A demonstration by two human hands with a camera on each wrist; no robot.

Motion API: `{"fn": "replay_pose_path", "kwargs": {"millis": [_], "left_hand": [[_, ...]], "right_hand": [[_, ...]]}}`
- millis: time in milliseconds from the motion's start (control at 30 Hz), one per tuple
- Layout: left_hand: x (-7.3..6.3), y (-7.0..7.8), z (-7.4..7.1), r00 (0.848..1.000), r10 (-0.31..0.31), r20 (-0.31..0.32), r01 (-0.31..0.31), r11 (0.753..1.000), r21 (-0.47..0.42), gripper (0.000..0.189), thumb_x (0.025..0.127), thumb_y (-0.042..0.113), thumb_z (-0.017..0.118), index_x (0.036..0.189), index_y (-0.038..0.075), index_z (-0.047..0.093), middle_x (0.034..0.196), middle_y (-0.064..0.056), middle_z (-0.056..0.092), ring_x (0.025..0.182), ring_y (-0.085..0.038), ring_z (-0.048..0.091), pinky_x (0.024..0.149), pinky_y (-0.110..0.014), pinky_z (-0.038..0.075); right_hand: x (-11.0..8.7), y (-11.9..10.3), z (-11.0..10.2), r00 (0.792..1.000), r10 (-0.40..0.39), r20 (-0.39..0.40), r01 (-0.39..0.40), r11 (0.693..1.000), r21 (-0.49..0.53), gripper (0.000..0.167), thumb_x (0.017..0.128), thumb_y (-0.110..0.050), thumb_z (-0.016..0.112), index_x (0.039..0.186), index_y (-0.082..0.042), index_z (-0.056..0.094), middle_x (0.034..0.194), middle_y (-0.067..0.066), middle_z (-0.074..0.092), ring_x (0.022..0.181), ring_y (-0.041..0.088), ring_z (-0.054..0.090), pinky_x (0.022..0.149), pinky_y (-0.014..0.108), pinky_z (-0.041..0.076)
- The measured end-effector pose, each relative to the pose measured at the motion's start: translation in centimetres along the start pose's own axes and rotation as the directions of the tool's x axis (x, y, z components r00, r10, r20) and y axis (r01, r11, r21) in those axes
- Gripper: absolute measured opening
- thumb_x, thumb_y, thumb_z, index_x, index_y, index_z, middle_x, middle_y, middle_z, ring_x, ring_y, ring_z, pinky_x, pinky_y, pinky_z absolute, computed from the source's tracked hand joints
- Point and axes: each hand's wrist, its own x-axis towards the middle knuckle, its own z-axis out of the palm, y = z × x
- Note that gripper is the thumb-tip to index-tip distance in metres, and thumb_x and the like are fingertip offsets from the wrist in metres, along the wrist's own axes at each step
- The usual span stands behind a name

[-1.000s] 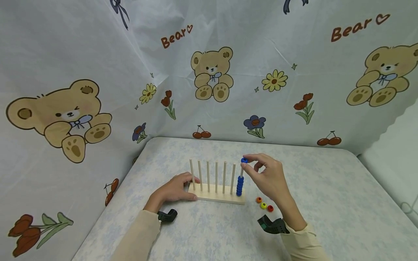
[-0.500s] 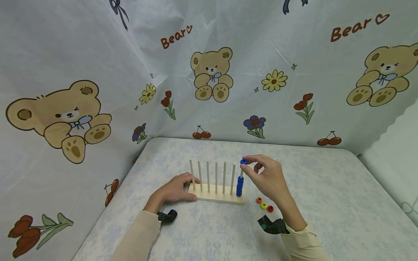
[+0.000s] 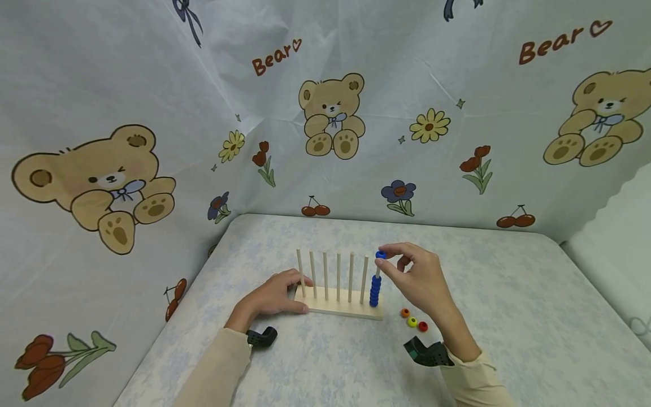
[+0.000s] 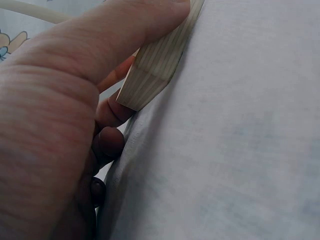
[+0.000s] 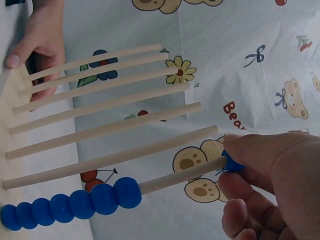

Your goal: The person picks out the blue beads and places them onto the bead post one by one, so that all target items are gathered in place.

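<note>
A wooden peg rack (image 3: pixel 338 307) stands on the table with a row of upright pegs. My left hand (image 3: pixel 274 294) grips its left end, thumb along the front edge and fingers behind; the left wrist view shows the base's end (image 4: pixel 150 70) between thumb and fingers. At the rightmost peg (image 5: pixel 182 175), several blue beads (image 3: pixel 375 291) are stacked at the bottom. My right hand (image 3: pixel 414 277) pinches one more blue bead (image 5: pixel 231 162) between thumb and index finger, right at that peg's tip. The other pegs bear no beads.
Three loose beads lie on the table right of the rack: orange (image 3: pixel 405 312), yellow (image 3: pixel 412 322) and red (image 3: pixel 423 327). A pale patterned cloth covers the table (image 3: pixel 325 367). Behind it hangs a bear-print curtain (image 3: pixel 376 169).
The pinched blue bead has come down slightly at the tip of the rightmost peg. My left hand and the rack stay in place.
</note>
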Motion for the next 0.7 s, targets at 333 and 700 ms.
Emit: {"fn": "replay_pose_path", "kwargs": {"millis": [333,700], "left_hand": [[0.09,0.02,-0.03,1.0,-0.006,-0.001,0.006,1.0,-0.004,0.053,0.071,0.052,0.088,0.117,0.043,0.063,0.12,0.018,0.058,0.109,-0.011,0.053,0.096,-0.037,0.044],[0.1,-0.13,0.09,1.0,-0.005,-0.002,0.005,1.0,-0.018,0.054,0.07,0.053,0.088,0.117,0.042,0.063,0.118,0.018,0.058,0.108,-0.011,0.053,0.096,-0.037,0.044]], "right_hand": [[0.06,0.31,-0.09,0.999,0.004,0.032,-0.004,1.0,0.018,0.022,0.087,-0.024,0.079,0.109,-0.018,0.076,0.095,-0.003,0.073,0.067,0.009,0.054,0.052,0.024,0.041],[0.09,0.53,0.02,0.998,0.022,0.061,-0.022,1.0,0.004,0.023,0.088,-0.026,0.079,0.109,-0.018,0.076,0.094,-0.003,0.072,0.068,0.01,0.055,0.055,0.024,0.042]]}}
